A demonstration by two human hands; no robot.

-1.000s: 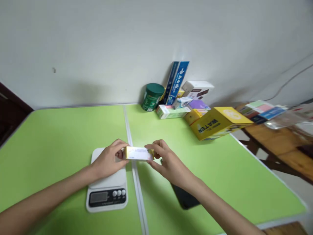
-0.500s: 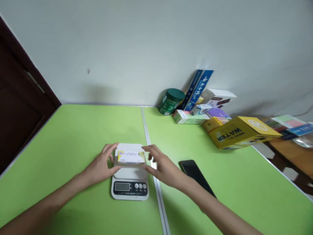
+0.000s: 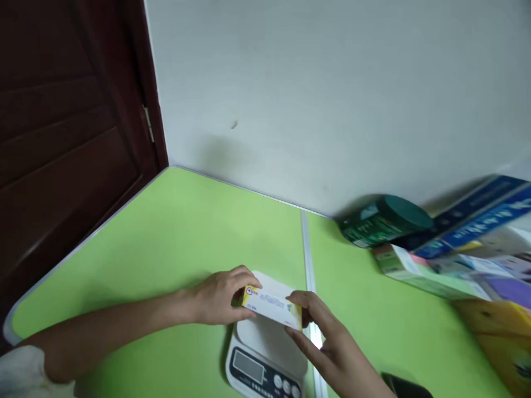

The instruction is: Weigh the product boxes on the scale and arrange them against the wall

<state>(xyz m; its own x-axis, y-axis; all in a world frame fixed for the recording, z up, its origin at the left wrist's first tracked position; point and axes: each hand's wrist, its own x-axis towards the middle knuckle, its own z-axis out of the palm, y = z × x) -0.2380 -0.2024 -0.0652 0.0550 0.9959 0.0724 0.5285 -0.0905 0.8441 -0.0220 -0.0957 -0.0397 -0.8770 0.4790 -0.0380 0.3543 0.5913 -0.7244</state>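
The left hand (image 3: pixel 222 296), spread beside the small white-and-yellow box (image 3: pixel 271 305) a moment ago, now pinches its left end; the box is over the white scale (image 3: pixel 267 340), apparently lifted, no longer released, with the right hand (image 3: pixel 338 340) now pinching its other end.

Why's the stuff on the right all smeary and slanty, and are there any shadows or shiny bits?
Head view: the yellow box and blue boxes look smeared, probably by camera motion; the green canister looks stretched, likely by the wide lens; a soft shadow falls on the wall beside it; a white glint shines on the table seam near the right hand.
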